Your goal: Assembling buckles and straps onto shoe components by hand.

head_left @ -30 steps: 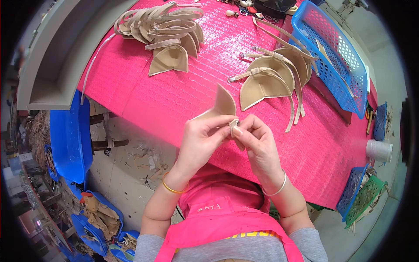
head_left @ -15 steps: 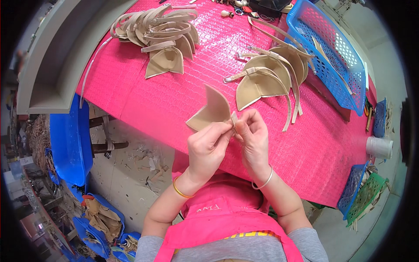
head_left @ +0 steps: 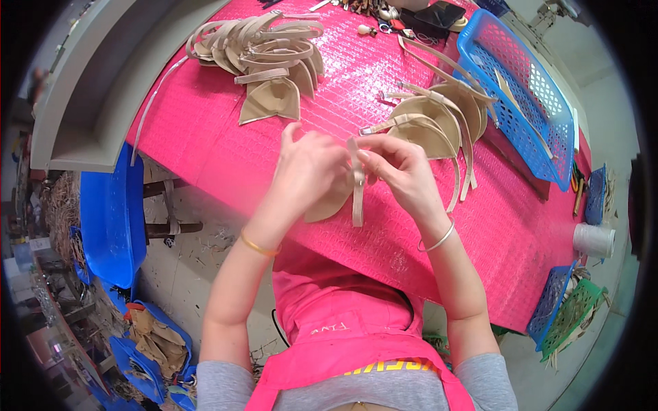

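Held above the pink bench [head_left: 205,130], the beige leather shoe piece [head_left: 329,202] with its narrow strap [head_left: 357,192] looks light, thin and floppy, best pinched at the strap end, where the left hand [head_left: 308,168] and right hand [head_left: 401,171] grip it; the blue basket [head_left: 541,144] holds a few straps.

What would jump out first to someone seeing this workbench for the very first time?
The bright pink table cover fills the middle of the view. Just above its near edge, the left hand and right hand pinch a beige strap on a curved beige leather piece. Heaps of similar beige pieces lie at the far left and to the right, beside a blue plastic basket.
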The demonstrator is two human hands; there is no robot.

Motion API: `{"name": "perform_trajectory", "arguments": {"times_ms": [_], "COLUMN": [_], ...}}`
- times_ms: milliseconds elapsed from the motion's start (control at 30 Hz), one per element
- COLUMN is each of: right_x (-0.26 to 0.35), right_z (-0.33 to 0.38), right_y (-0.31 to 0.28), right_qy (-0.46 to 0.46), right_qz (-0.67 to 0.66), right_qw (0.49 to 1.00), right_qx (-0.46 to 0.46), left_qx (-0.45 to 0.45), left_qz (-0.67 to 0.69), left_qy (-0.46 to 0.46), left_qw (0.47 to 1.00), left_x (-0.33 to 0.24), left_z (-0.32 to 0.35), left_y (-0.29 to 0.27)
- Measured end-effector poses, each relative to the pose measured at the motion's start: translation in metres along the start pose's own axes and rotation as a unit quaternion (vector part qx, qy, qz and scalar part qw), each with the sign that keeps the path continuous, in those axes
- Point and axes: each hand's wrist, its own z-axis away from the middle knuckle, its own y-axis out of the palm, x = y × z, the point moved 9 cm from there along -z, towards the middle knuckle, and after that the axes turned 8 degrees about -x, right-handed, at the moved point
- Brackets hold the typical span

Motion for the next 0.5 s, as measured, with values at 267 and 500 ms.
{"name": "perform_trajectory", "arguments": {"times_ms": [267,500], "right_x": [0.058,0.042], "right_z": [-0.027,-0.002], "right_y": [-0.049,-0.059], "right_qy": [-0.295,-0.114], "right_qz": [0.54,0.505], "right_qw": [0.775,0.854], "right_qx": [-0.143,-0.049], "left_qx": [-0.246,-0.337], "left_qz": [0.068,-0.066], "left_qy": [-0.246,-0.176], "left_qw": [0.935,0.922], "left_x": [0.15,0.089], "left_z": [-0.008,0.023], "left_y": [-0.041,-0.065]}}
